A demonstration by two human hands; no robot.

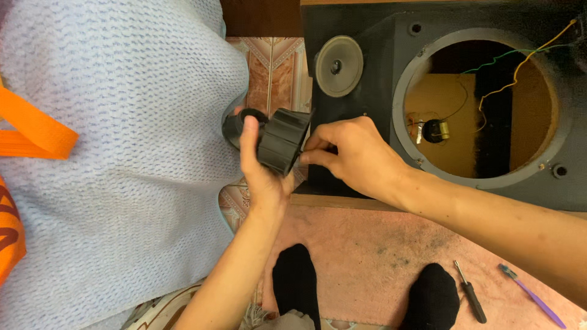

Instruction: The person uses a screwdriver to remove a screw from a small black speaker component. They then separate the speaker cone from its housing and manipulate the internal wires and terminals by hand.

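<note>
My left hand (262, 174) grips a black ribbed plastic horn part (280, 139) with a round neck (239, 125) at its left end. My right hand (350, 156) pinches the right rim of that same part with thumb and fingers. Both hands hover at the left edge of a black speaker cabinet (379, 73) lying face up. The cabinet has a large round opening (480, 107) showing loose yellow and green wires (520, 64) and a small component inside. A small grey tweeter cone (338, 66) sits in the panel left of the big hole.
A pale blue knitted blanket (116, 165) covers the left side, with an orange strap (33, 131) on it. A black screwdriver (471, 292) and a purple tool (533, 297) lie on the pink mat (367, 244). My feet in black socks (296, 278) rest at the bottom.
</note>
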